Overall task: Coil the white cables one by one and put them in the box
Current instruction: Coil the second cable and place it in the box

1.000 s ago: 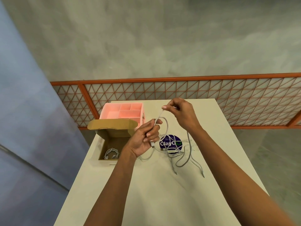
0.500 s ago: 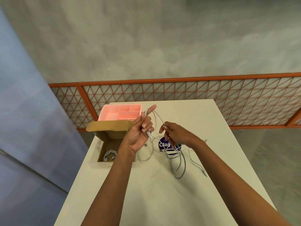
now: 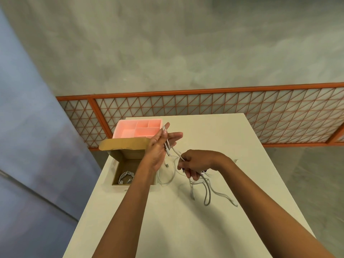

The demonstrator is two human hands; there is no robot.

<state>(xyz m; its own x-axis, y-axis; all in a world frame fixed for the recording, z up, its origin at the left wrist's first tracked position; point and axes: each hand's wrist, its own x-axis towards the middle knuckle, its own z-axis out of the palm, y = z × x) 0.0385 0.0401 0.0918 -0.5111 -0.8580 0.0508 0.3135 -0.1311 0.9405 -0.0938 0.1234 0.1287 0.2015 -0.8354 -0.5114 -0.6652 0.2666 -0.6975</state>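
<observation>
— Now, item one?
— One white cable [image 3: 172,148], thin and smooth-sheathed, doubled into a few strands. The left hand [image 3: 160,148] is raised over the table [image 3: 176,229], fingers mostly straight, its thumb pinning the strands against them. A small plug dangles below the palm. The right hand [image 3: 197,162] sits lower, fingers curled, pinching the same cable where it runs down.
— Item two?
— Several loose cables [image 3: 206,190], white to grey, lie in limp loops and tails on the matte pale tabletop. They are under and just in front of the right hand, which covers their far part.
— And the container?
— One cardboard box [image 3: 122,146], brown and rectangular, stands at the table's left edge with its flap up. Inside lies one coiled cable [image 3: 126,176], a neat white ring. The left forearm crosses the box's right side.
— What else?
— A pink tray [image 3: 130,121], plastic with square compartments, sits just behind the box. Beyond the table is an orange railing [image 3: 204,91] with a triangular lattice.
</observation>
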